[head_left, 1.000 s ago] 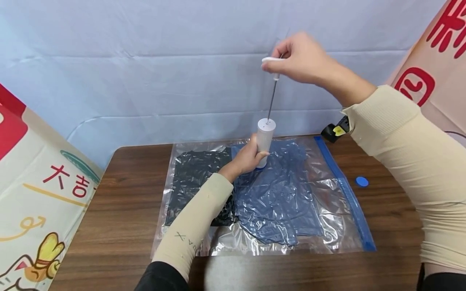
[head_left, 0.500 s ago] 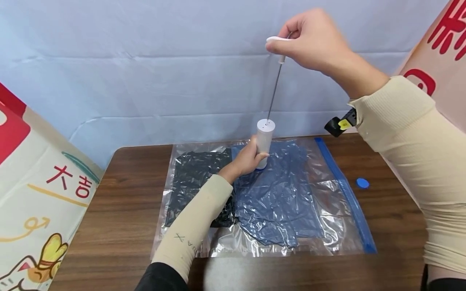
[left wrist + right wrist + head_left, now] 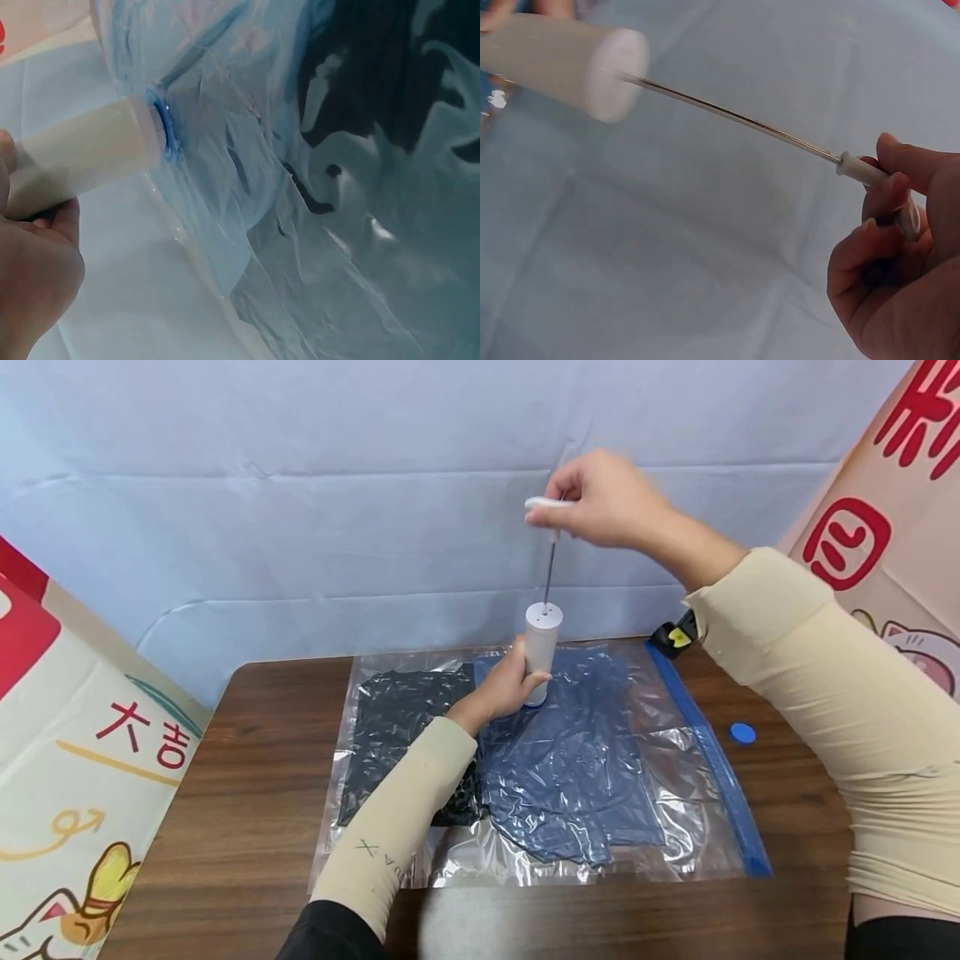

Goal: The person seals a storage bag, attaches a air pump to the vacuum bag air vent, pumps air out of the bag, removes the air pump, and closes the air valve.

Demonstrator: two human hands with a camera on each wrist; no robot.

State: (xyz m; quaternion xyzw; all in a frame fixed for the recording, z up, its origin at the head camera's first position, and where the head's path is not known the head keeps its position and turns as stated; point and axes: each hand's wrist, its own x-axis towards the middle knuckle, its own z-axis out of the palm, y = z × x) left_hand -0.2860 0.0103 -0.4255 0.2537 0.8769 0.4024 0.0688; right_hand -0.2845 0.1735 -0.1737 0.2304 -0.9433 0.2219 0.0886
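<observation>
A white hand pump [image 3: 542, 647] stands nearly upright on a clear vacuum storage bag [image 3: 697, 793]. My left hand [image 3: 504, 681] grips the pump's barrel low down. In the left wrist view the barrel's base meets a blue valve ring [image 3: 166, 124] on the bag's film. Above, my right hand [image 3: 603, 497] holds the pump's white handle [image 3: 546, 503], fingers curled round it. A thin metal rod [image 3: 735, 116] runs from the handle into the barrel's top, a good part of it exposed. Inside the bag lie a black folded cloth [image 3: 405, 710] and a blue garment [image 3: 570, 777].
The bag's blue zip edge [image 3: 712, 760] runs down its right side. To the right of it a round blue cap [image 3: 742, 733] lies on the brown wooden table [image 3: 247, 777]. A pale cloth backdrop [image 3: 300, 543] hangs behind, with printed panels [image 3: 105, 760] at both sides.
My right hand first rose with the handle, drawing more rod out, then came down again, a little lower than at the start. The left hand stays on the barrel.
</observation>
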